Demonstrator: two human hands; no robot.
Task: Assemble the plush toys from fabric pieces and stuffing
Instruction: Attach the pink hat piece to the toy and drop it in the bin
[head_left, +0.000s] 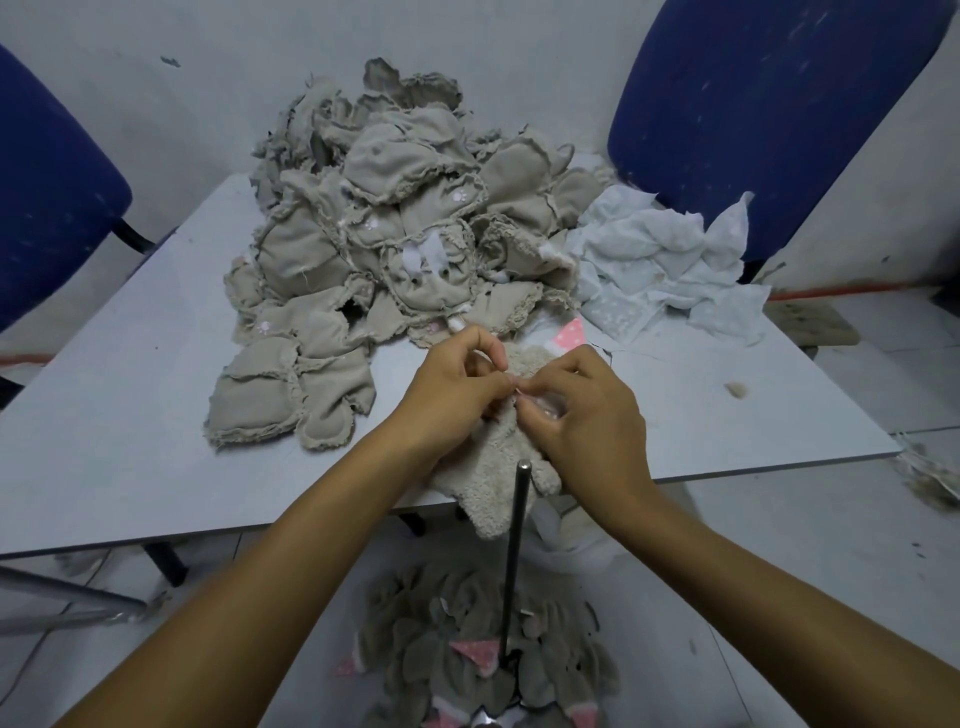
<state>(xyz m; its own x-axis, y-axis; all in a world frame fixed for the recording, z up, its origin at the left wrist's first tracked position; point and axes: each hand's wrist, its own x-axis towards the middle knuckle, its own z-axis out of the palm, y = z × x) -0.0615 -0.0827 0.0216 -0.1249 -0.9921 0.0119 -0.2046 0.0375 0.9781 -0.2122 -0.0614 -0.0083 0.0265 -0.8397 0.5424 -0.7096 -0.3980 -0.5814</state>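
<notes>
A beige fleecy plush skin (491, 480) hangs over the near edge of the grey table (114, 457). My left hand (452, 395) and my right hand (587, 410) meet on its upper part, fingertips pinching the fabric together at one spot. A pink dotted ear piece (571, 335) peeks out just behind my right hand. Behind the hands lies a big heap of inside-out beige plush skins (384, 249). What the fingertips grip exactly is too small to make out.
White sheer fabric (660, 270) is piled at the table's right rear. A thin metal rod (514, 561) stands upright below the table edge, over a pile of turned grey-beige skins with pink ears (483, 660) on the floor. Blue chairs (753, 114) flank the table.
</notes>
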